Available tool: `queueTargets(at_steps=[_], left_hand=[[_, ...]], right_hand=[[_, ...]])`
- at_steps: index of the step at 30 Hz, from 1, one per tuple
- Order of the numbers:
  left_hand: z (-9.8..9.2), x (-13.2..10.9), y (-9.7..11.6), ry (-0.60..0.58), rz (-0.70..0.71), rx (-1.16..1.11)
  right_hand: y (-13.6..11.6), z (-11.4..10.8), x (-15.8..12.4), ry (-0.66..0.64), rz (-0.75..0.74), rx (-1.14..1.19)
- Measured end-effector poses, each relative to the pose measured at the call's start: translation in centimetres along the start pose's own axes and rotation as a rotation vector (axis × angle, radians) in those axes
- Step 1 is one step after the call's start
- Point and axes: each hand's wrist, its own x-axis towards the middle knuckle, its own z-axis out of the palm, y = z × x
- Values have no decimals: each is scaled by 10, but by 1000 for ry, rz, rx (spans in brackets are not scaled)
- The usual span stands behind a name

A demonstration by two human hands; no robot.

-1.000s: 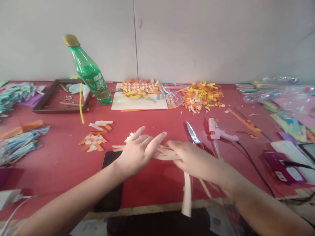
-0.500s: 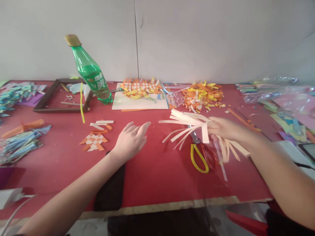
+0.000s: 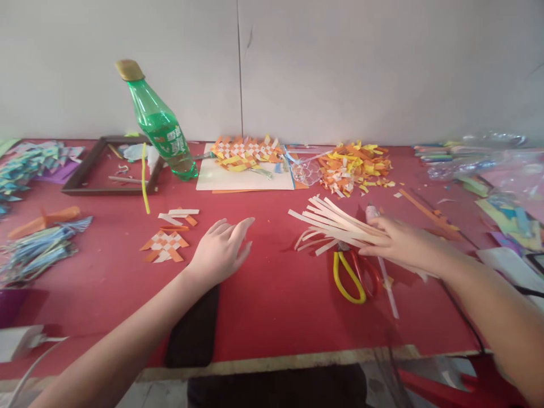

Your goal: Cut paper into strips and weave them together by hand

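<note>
A bundle of cream paper strips [image 3: 331,224] is gripped in my right hand [image 3: 395,241], its loose ends fanning out to the left. Under the bundle lie scissors [image 3: 349,279] with one yellow and one red handle, their blades mostly hidden. A thin clear stick [image 3: 388,289] rests beside them. My left hand [image 3: 221,249] hovers over the table with fingers apart, holding nothing. To its left lies a small woven piece [image 3: 165,245] of orange and white paper, with short white strips [image 3: 178,213] behind it. A black phone [image 3: 193,326] sits beneath my left forearm.
A green bottle [image 3: 164,133] stands at the back by a dark wooden frame [image 3: 102,191]. Orange and white woven pieces [image 3: 246,152] lie on a white sheet [image 3: 246,181]. Beside them is a pile of orange-yellow paper bits [image 3: 355,164]. Blue-green strips [image 3: 40,249] lie left.
My right hand has moved slightly right and down, and the strips in it have swung into a tighter, more aligned bundle. My left hand has shifted only slightly.
</note>
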Motion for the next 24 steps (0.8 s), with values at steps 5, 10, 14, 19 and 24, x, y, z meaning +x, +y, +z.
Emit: queueTargets(at_steps=[5,10,14,19,24], left_hand=[[3,-5,3,-8,-8,-15],[2,-6,0,-41,-28,0],[1,8,-9,-85,-51,30],[7,43,-25,-123,-112,66],[14,74,-53,-146,-180,86]], right_hand=[[18,-11,16,-155,72,22],[26,-6,29,-25,50,-19],[-9,1,41,32,-141,16],[-88,24,74,25,-544,49],[-159,61,113,-38,-773,11]])
